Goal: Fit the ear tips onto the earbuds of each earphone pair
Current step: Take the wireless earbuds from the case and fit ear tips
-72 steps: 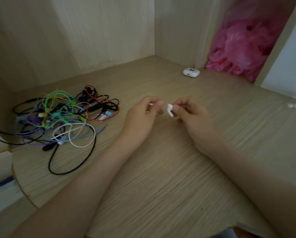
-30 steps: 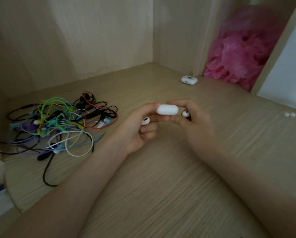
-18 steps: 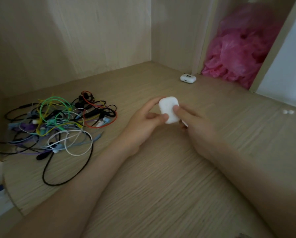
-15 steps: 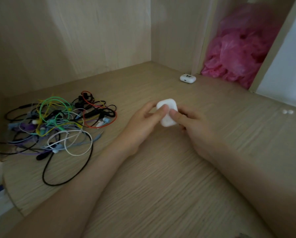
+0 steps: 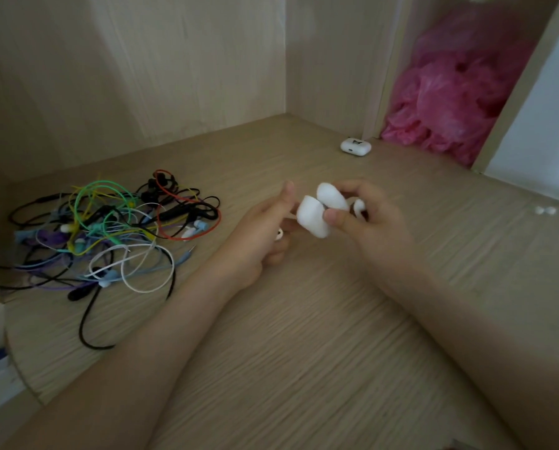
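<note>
Right hand [image 5: 374, 227]: grips white plastic earbud case [image 5: 314, 217], lid open, plus 1 white earbud [image 5: 358, 206]. Left hand [image 5: 260, 237]: curled round 2nd white earbud [image 5: 279, 236]. Coloured cable tangle [image 5: 109, 228] left of it; wood-grain worktop [image 5: 304, 352] stretches nearside.

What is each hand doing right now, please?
Left hand: lower fingers curled round an earbud.
Right hand: grips the open white case, with a second earbud behind it.

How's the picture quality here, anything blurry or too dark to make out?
Head view: dim, flat light, no glare; the white case between the left hand and right hand is smeared by motion blur; the cable pile looks sharper; the walls lean from wide-angle distortion.
</note>
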Demonstrator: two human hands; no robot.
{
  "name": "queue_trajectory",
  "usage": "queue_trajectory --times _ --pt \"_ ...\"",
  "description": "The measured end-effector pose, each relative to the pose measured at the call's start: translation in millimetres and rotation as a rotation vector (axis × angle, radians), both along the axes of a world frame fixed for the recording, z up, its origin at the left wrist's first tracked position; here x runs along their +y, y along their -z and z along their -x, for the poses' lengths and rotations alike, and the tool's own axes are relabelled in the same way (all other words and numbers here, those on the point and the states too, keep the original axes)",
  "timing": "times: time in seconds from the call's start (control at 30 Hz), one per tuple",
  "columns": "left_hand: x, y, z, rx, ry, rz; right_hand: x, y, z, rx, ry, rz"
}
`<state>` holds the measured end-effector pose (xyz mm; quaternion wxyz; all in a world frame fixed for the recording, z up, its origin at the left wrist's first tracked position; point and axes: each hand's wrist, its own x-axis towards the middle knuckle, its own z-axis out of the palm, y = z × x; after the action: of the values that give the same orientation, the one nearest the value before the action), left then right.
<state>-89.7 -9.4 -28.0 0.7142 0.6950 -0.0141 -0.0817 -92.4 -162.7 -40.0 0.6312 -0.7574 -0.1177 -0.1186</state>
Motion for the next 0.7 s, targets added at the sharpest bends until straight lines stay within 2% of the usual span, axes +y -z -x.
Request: queue_trajectory --times 0.17,0.27,0.37,0.47,0.6,0.7 --pt "10.8 -3.5 5.1 0.132 0.290 0.086 -2.0 -4.0 -0.3 0.002 -0.148 -0.040" --pt "13.7 -3.7 5.7 0.165 0.368 0.094 -1.2 -3.1 -0.8 0.030 -0.177 -0.044" --pt "10.0 -2.2 2.7 0.118 0.274 0.039 -1.3 -0.5 -3.3 0.067 -0.193 -0.047" --pt "4.0 4.9 -3.0 0.013 0.028 -0.036 -2.7 1.3 -7.8 0.099 -0.131 -0.154" --pt "1.3 12.2 -7.5 -0.061 -0.139 -0.090 -0.3 -0.7 -4.9 -0.052 0.002 -0.178" --pt "-0.1 11.6 -6.2 -0.091 -0.174 -0.082 3.7 -3.0 1.6 -0.179 -0.069 -0.205"
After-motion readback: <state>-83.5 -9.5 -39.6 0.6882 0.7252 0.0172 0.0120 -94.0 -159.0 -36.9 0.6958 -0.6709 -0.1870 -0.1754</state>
